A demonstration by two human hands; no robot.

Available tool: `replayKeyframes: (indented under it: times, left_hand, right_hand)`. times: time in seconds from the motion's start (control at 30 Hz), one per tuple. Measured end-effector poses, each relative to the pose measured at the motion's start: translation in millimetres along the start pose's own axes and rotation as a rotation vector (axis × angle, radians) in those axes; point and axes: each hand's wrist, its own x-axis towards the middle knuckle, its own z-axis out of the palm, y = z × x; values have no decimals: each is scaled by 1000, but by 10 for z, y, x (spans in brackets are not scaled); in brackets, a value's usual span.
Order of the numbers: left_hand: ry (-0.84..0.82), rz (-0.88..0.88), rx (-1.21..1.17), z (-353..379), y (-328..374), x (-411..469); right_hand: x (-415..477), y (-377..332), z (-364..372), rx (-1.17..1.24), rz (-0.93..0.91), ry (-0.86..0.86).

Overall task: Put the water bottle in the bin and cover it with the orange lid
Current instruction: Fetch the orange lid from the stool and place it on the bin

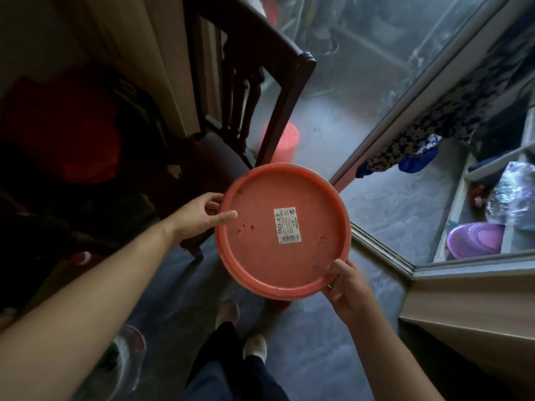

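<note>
The round orange lid fills the middle of the view, a white barcode sticker at its centre. My left hand grips its left rim, index finger stretched over the top. On the near right rim my right hand pinches the edge. A small red sliver of the bin shows under the lid's near edge; the rest of the bin is hidden by the lid. The water bottle is not in sight.
A dark wooden chair stands just left and behind the lid. An orange bucket sits beyond a glass sliding door. A purple basket lies on a low shelf at right. My feet stand on the grey floor.
</note>
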Motion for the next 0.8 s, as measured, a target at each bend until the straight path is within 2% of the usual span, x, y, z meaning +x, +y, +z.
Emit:
replayKeyframes:
  times: [0.2, 0.5, 0.8]
  left_hand:
    - [84, 34, -203, -143, -37, -924]
    - [257, 47, -501, -460, -486, -2202]
    - [507, 3, -633, -981, -1416, -3674]
  right_hand:
    - [-464, 44, 225, -29, -27, -137]
    - [-1149, 348, 799, -108, -31, -315]
    - [-1928, 1307, 1628, -213, 19, -422]
